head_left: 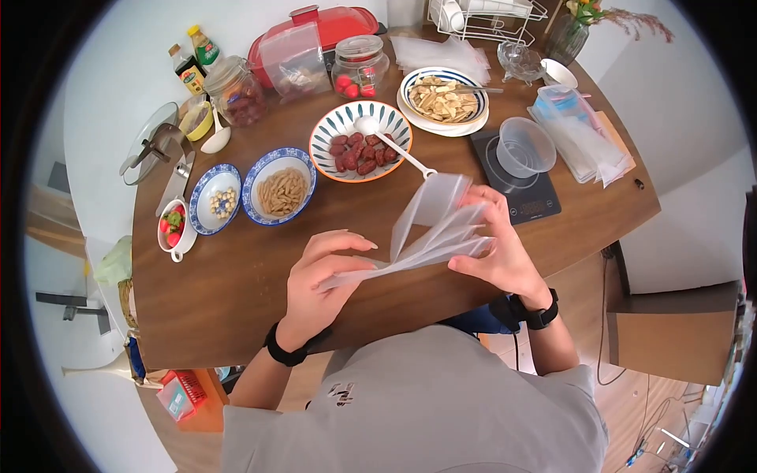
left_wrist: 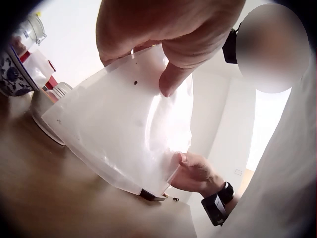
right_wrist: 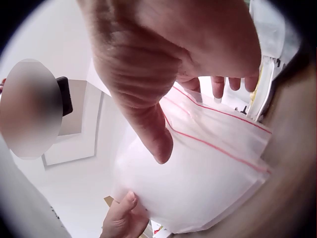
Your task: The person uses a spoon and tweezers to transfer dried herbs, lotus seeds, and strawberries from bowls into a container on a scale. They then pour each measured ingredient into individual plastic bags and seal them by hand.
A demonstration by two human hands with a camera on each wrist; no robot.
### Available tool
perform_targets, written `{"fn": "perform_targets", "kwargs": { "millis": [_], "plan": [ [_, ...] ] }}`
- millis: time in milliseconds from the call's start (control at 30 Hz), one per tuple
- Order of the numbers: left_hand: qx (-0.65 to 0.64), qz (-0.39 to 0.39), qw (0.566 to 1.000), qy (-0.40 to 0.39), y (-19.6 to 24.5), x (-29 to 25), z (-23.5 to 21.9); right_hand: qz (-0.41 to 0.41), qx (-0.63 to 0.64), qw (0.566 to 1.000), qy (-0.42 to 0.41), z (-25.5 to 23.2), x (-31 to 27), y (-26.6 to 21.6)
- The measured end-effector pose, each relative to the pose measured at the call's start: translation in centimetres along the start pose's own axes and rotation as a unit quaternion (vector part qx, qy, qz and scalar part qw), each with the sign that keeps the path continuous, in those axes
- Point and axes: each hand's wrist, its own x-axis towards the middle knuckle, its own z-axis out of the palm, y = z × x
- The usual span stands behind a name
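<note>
Over the near part of the table, both hands hold a clear zip bag (head_left: 434, 209). My left hand (head_left: 315, 284) pinches its lower end, thumb on one face and fingers behind, as the left wrist view shows. At the other end my right hand (head_left: 509, 248) grips the bag by its mouth, near two red zip lines (right_wrist: 218, 144). The thumb lies on the near side there, with fingertips showing behind. The two sides of the mouth stand somewhat apart. Beyond the bag sits a bowl of red dates (head_left: 359, 162) with a white spoon (head_left: 410, 160) across it.
A black kitchen scale (head_left: 536, 201) bears a clear plastic tub (head_left: 524, 147). More flat bags (head_left: 579, 142) lie to its right. Blue-rimmed bowls (head_left: 251, 189) and a strawberry dish (head_left: 183, 240) stand left. Behind are a plate of dried slices (head_left: 441, 102), glass jars (head_left: 236, 91) and a red cooker (head_left: 339, 24).
</note>
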Motion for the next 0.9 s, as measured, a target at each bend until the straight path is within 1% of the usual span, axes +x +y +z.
{"fn": "perform_targets", "kwargs": {
  "millis": [33, 67, 100, 133, 167, 200, 233, 267, 300, 333, 367, 400, 433, 467, 500, 533, 567, 600, 633, 667, 700, 733, 767, 800, 833, 867, 900],
  "plan": [
    [-0.027, -0.026, 0.999, 0.0, -0.3, -0.2, 0.0, 0.0, 0.001, 1.0, 0.0, 0.1, 0.1, 0.3],
    [-0.053, -0.051, 0.997, 0.001, -0.5, -0.4, 0.0, 0.004, 0.085, 0.996, -0.017, 0.3, 0.2, 0.8],
    [-0.05, -0.05, 0.997, 0.002, -0.6, -0.5, 0.1, 0.007, 0.168, 0.985, -0.035, 0.5, 0.4, 1.0],
    [-0.104, -0.101, 0.989, 0.004, -0.6, -0.7, 0.2, 0.003, 0.171, 0.985, -0.037, 0.4, 0.4, 0.8],
    [-0.154, -0.151, 0.976, 0.009, -0.7, -0.9, 0.1, 0.069, 0.219, 0.972, -0.052, 0.3, 0.2, 0.3],
    [-0.18, -0.145, 0.973, -0.009, -1.4, -1.2, -0.1, 0.133, 0.266, 0.952, -0.068, 0.3, 0.3, -0.4],
    [-0.208, -0.165, 0.964, -0.007, -1.6, -1.2, -0.1, 0.148, 0.278, 0.947, -0.068, 0.1, 0.4, -1.3],
    [-0.238, -0.185, 0.953, -0.006, -1.6, -1.1, -0.1, 0.14, 0.283, 0.946, -0.073, 0.2, 0.6, -1.1],
    [-0.277, -0.213, 0.937, -0.001, -1.3, -0.9, 0.0, 0.076, 0.199, 0.974, -0.078, 0.2, 0.7, -0.6],
    [-0.272, -0.211, 0.939, 0.002, -1.2, -0.8, -0.2, 0.012, 0.113, 0.99, -0.08, 0.3, 0.7, 0.0],
    [-0.27, -0.23, 0.935, -0.01, -1.2, -0.7, -0.3, 0.003, 0.141, 0.988, -0.057, 0.7, 0.6, 0.4],
    [-0.268, -0.249, 0.93, -0.022, -1.3, -0.6, -0.5, -0.002, 0.141, 0.988, -0.056, 0.7, 0.5, 0.6],
    [-0.226, -0.236, 0.943, -0.063, -1.9, -0.8, -0.9, -0.027, 0.127, 0.991, -0.044, 0.6, 0.4, 0.6],
    [-0.223, -0.234, 0.944, -0.063, -2.3, -1.0, -0.9, -0.05, 0.113, 0.992, -0.032, 0.5, 0.4, 0.5],
    [-0.22, -0.202, 0.953, -0.046, -2.6, -1.2, -0.8, -0.075, 0.095, 0.992, -0.026, 0.4, 0.3, 0.5],
    [-0.217, -0.171, 0.961, -0.03, -2.7, -1.3, -0.8, -0.077, 0.096, 0.992, -0.025, 0.4, 0.1, 0.2],
    [-0.216, -0.169, 0.961, -0.03, -2.5, -1.1, -0.7, -0.035, 0.133, 0.99, -0.025, 0.5, 0.0, -0.1],
    [-0.237, -0.212, 0.948, -0.017, -2.2, -0.8, -0.6, 0.008, 0.169, 0.985, -0.025, 0.6, -0.1, -0.2],
    [-0.258, -0.256, 0.932, -0.005, -1.9, -0.7, -0.6, 0.008, 0.17, 0.985, -0.024, 0.7, 0.0, 0.0],
    [-0.258, -0.259, 0.931, -0.007, -1.8, -0.7, -0.6, 0.018, 0.144, 0.988, -0.06, 0.9, -0.1, 0.5],
    [-0.253, -0.281, 0.925, -0.032, -1.8, -0.6, -0.5, 0.032, 0.119, 0.988, -0.096, 1.0, -0.4, 0.7],
    [-0.251, -0.305, 0.917, -0.059, -1.7, -0.5, -0.3, 0.044, 0.122, 0.987, -0.094, 1.0, -0.7, 0.8],
    [-0.238, -0.29, 0.925, -0.064, -1.6, -0.3, -0.1, 0.036, 0.089, 0.989, -0.11, 1.0, -0.6, 0.8],
    [-0.244, -0.294, 0.921, -0.075, -2.2, -0.6, 0.0, 0.027, 0.055, 0.99, -0.125, 0.9, -0.4, 0.8],
    [-0.183, -0.239, 0.95, -0.084, -3.2, -1.0, -0.2, 0.027, 0.057, 0.988, -0.143, 0.4, -0.3, 0.7],
    [-0.121, -0.178, 0.972, -0.091, -3.5, -0.8, -0.2, 0.035, 0.055, 0.989, -0.136, 0.3, -0.5, 0.8],
    [-0.122, -0.188, 0.973, -0.059, -3.4, -0.8, -0.1, 0.052, 0.089, 0.988, -0.114, 0.4, -0.6, 1.0]
  ]
}}
